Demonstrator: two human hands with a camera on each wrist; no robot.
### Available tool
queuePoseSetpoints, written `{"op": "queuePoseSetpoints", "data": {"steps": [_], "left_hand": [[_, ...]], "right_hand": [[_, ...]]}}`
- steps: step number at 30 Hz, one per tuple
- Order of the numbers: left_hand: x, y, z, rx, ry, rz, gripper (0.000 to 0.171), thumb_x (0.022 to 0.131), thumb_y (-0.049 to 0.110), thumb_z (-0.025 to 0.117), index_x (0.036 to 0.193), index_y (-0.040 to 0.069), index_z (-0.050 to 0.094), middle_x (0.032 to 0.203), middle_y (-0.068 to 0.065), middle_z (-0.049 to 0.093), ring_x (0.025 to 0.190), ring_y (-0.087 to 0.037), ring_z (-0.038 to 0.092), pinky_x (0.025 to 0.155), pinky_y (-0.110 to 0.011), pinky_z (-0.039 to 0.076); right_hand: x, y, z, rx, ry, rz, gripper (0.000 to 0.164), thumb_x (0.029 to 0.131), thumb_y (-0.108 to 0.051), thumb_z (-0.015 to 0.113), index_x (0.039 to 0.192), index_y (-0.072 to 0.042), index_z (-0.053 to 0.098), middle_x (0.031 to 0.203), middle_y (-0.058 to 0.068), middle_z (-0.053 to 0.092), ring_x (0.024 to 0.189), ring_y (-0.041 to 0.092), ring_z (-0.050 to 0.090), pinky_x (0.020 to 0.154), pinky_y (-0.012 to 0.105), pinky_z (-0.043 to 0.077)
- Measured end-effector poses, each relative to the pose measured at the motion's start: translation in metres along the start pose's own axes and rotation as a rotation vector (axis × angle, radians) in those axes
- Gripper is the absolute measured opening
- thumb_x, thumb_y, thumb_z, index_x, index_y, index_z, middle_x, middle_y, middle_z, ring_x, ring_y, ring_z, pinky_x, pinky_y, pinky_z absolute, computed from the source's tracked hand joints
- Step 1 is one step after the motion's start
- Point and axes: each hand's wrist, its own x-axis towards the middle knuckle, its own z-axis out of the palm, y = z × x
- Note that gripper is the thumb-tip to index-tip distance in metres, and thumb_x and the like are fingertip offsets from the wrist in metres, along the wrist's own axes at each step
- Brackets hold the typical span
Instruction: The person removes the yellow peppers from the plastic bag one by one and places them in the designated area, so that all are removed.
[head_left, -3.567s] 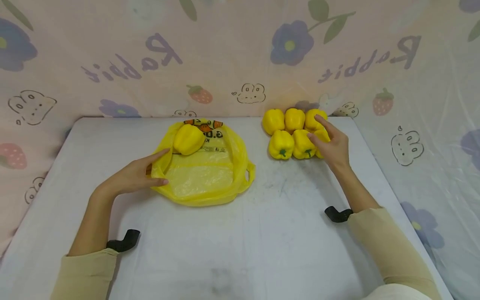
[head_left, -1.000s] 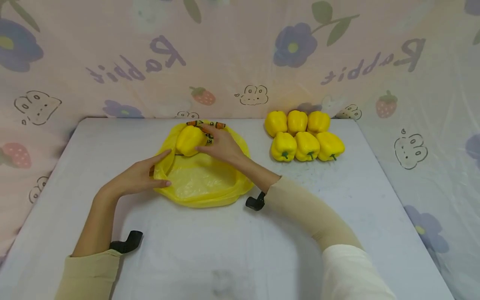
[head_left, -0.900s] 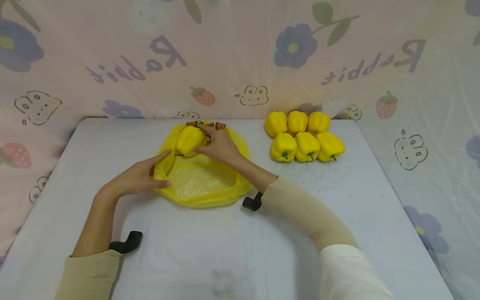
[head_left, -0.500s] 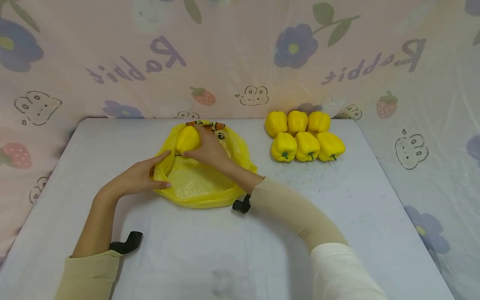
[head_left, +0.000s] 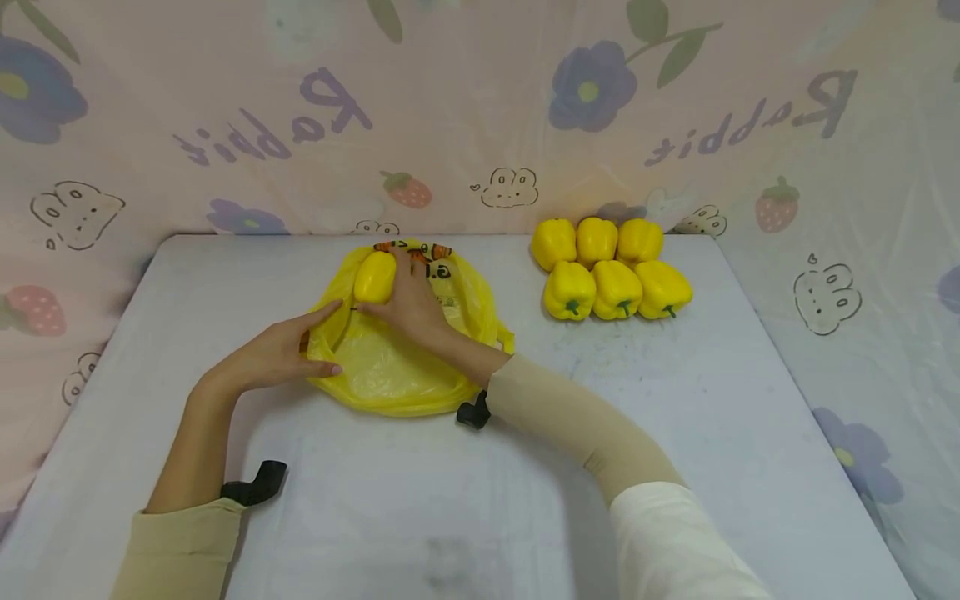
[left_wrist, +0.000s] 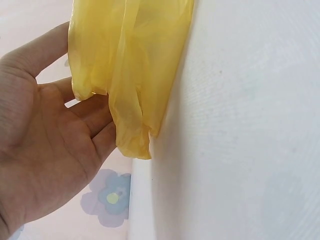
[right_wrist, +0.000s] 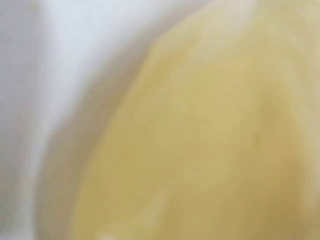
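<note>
In the head view a yellow plastic bag lies on the table with its mouth spread wide. My left hand holds its left rim, thumb and forefinger over the edge. In the left wrist view the folded plastic hangs across the fingers of that hand. A yellow bell pepper sits at the bag's back left. My right hand grips it from the right, thumb at the near side and fingers at the far side. Blurred yellow plastic fills most of the right wrist view.
Two rows of yellow bell peppers stand at the back right of the white table. A patterned curtain rises behind the table's back edge. Black wrist-worn pieces stick out from both sleeves.
My right hand has come from the pepper rows over to the pepper in the bag and pushed slightly further left with it. The left hand keeps its place at the rim.
</note>
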Motion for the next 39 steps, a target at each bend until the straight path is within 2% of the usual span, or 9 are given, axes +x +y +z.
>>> {"op": "queuePoseSetpoints", "data": {"steps": [5,12,18,24,30,34,39], "left_hand": [[0.001,0.0,0.0,0.005,-0.002,-0.008,0.096,0.086,0.036,0.079,0.16,0.014,0.021,0.158,-0.027,0.026,0.145,-0.047,0.023,0.114,-0.065,0.022],[0.002,0.0,-0.001,0.019,-0.01,-0.024,0.097,0.086,0.037,0.079,0.16,0.014,0.021,0.159,-0.026,0.025,0.145,-0.047,0.022,0.114,-0.065,0.021],[0.002,-0.001,-0.001,0.026,-0.016,-0.033,0.097,0.085,0.038,0.078,0.16,0.014,0.02,0.159,-0.026,0.025,0.145,-0.048,0.022,0.114,-0.066,0.021],[0.001,-0.002,-0.001,0.022,-0.015,-0.04,0.098,0.085,0.039,0.078,0.16,0.014,0.02,0.159,-0.026,0.024,0.145,-0.048,0.021,0.114,-0.066,0.021],[0.001,0.0,-0.001,0.026,-0.015,-0.051,0.098,0.085,0.039,0.078,0.16,0.015,0.02,0.158,-0.027,0.025,0.145,-0.048,0.021,0.114,-0.066,0.021],[0.001,0.001,-0.002,0.023,-0.005,-0.029,0.097,0.085,0.037,0.079,0.16,0.014,0.02,0.159,-0.027,0.025,0.145,-0.048,0.022,0.114,-0.065,0.021],[0.001,0.0,-0.002,0.016,0.002,-0.017,0.098,0.085,0.038,0.079,0.16,0.014,0.021,0.159,-0.027,0.024,0.145,-0.047,0.021,0.114,-0.065,0.02]], "right_hand": [[0.0,0.004,-0.007,0.002,-0.018,-0.039,0.099,0.081,-0.044,0.081,0.155,-0.017,0.021,0.145,0.017,0.041,0.12,0.025,0.055,0.102,0.036,0.049],[-0.002,0.008,-0.022,0.042,-0.058,-0.05,0.098,0.081,-0.041,0.082,0.156,-0.019,0.023,0.153,0.013,0.038,0.128,0.025,0.049,0.104,0.039,0.048],[-0.006,0.012,-0.039,0.057,-0.035,-0.131,0.097,0.08,-0.037,0.084,0.156,-0.016,0.028,0.148,0.008,0.046,0.125,0.022,0.05,0.104,0.036,0.046],[-0.014,0.016,-0.056,0.102,-0.038,-0.176,0.097,0.079,-0.036,0.085,0.157,-0.021,0.029,0.148,0.003,0.046,0.125,0.018,0.049,0.107,0.031,0.043],[-0.021,0.022,-0.072,0.138,-0.027,-0.176,0.096,0.079,-0.035,0.085,0.156,-0.025,0.029,0.147,0.004,0.047,0.124,0.017,0.05,0.107,0.03,0.042],[-0.026,0.026,-0.083,0.172,-0.029,-0.17,0.097,0.079,-0.035,0.085,0.157,-0.027,0.028,0.148,0.005,0.047,0.121,0.018,0.052,0.103,0.03,0.046],[-0.034,0.035,-0.092,0.204,-0.061,-0.15,0.096,0.08,-0.037,0.084,0.157,-0.032,0.026,0.157,-0.004,0.037,0.13,0.016,0.049,0.107,0.029,0.043]]}}
